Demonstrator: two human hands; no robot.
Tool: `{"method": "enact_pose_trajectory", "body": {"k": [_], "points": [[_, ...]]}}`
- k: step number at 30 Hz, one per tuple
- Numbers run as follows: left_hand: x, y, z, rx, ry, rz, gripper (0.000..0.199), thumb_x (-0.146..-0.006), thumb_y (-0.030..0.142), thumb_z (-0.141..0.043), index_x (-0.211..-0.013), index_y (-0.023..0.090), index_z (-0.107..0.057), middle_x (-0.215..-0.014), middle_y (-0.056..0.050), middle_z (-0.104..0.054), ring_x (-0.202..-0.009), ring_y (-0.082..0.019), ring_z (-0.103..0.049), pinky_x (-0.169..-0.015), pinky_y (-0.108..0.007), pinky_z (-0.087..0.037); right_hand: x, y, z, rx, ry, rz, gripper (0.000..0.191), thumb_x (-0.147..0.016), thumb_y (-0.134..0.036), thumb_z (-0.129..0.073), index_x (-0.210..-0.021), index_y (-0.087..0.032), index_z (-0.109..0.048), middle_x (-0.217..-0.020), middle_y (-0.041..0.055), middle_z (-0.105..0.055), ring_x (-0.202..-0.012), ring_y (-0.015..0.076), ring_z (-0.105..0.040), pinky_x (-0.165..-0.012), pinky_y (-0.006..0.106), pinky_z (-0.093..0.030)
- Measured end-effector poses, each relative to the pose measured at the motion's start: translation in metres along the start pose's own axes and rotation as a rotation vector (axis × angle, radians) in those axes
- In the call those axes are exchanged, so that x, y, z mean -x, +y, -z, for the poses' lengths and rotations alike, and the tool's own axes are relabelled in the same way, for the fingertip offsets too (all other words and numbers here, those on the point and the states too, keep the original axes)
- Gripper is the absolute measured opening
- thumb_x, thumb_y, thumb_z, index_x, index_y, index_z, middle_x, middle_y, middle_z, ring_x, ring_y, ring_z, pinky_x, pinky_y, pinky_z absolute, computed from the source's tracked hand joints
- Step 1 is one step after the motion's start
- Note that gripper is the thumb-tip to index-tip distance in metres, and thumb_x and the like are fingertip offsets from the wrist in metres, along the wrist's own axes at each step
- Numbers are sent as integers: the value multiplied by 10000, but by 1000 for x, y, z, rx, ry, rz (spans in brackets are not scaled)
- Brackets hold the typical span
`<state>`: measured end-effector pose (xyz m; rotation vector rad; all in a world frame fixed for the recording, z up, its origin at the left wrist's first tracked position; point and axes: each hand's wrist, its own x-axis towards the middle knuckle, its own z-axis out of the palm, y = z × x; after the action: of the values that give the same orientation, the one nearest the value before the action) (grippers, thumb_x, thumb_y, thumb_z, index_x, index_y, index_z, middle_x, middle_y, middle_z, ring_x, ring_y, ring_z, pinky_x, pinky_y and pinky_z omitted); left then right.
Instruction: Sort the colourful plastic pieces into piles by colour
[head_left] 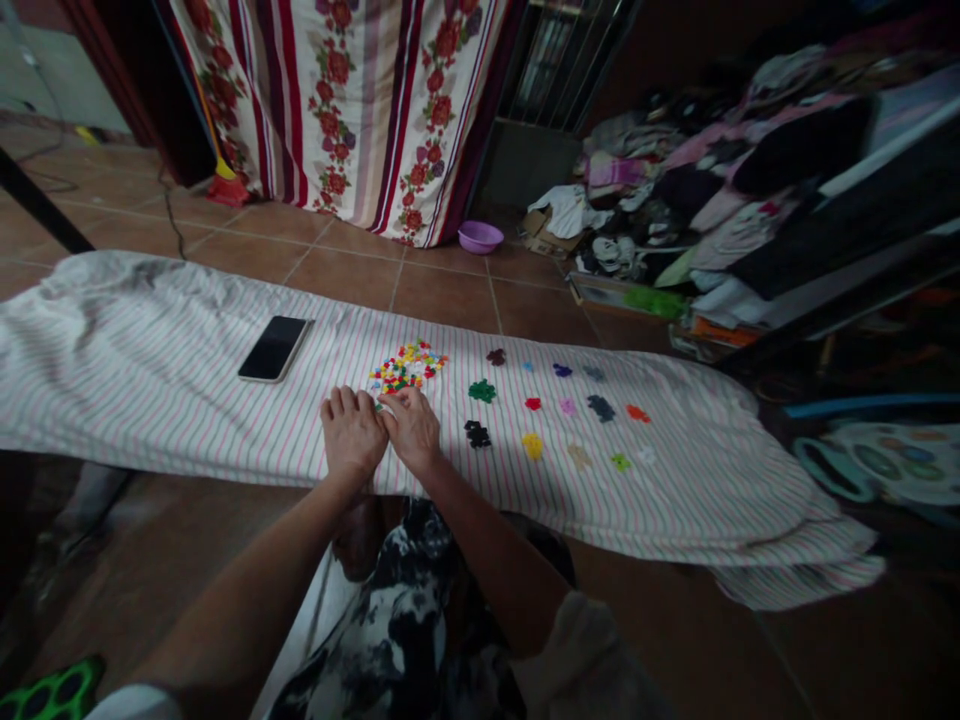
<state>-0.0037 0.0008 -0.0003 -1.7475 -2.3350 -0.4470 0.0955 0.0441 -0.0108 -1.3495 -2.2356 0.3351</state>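
Observation:
My left hand rests palm down on the striped cloth, its fingers together and curled; anything under them is hidden. Touching it at the thumb side is my right hand, thumb and forefinger pinched. A tiny green piece shows at those fingertips. Just beyond both hands lies a loose heap of small mixed-colour pieces. To the right, similar pieces lie grouped by colour, among them a green cluster, a black cluster, a yellow cluster and a red cluster.
A phone lies on the striped cloth left of the heap. More small clusters, such as dark grey and orange, sit farther right. Beyond are a purple basin, a floral curtain and piled clothes.

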Motion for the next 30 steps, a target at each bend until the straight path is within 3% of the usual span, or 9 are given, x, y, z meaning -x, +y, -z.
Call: {"method": "enact_pose_trajectory", "body": {"k": [10,14,22,30], "points": [[1,0,1,3,25,-5,327,-889,320,-301,-978,140,-559,-1087,-175,-559,-1156,-308,-450,-965,-459,-331,1,-5,7,-2,-36,-22,201,-881,-250,-554,-1052,-298,-650,-1086,50,-582,-1001,206,-540,-862,328,-461],[1,1,1,-11,33,-1,332,-891,319,-295,-976,138,-560,-1098,-178,-562,-1164,-303,-453,-968,-452,-331,3,0,4,-110,37,0,166,-894,-232,-509,-1012,-239,-624,-1054,55,-606,-1003,186,-558,-917,316,-446],[1,1,-1,-8,35,9,336,-877,293,-306,-989,126,-576,-1106,-180,-575,-1157,-305,-468,-961,-463,-333,1,15,-4,-357,265,-117,105,-863,-259,-523,-911,-197,-593,-923,55,-634,-872,167,-619,-823,301,-506],[1,1,-2,-59,68,-6,324,-878,293,-315,-977,134,-580,-1092,-170,-586,-1137,-303,-486,-951,-453,-337,1,20,-8,-418,300,-207,129,-833,-279,-520,-915,-207,-589,-871,37,-656,-830,168,-647,-778,296,-521]]}}
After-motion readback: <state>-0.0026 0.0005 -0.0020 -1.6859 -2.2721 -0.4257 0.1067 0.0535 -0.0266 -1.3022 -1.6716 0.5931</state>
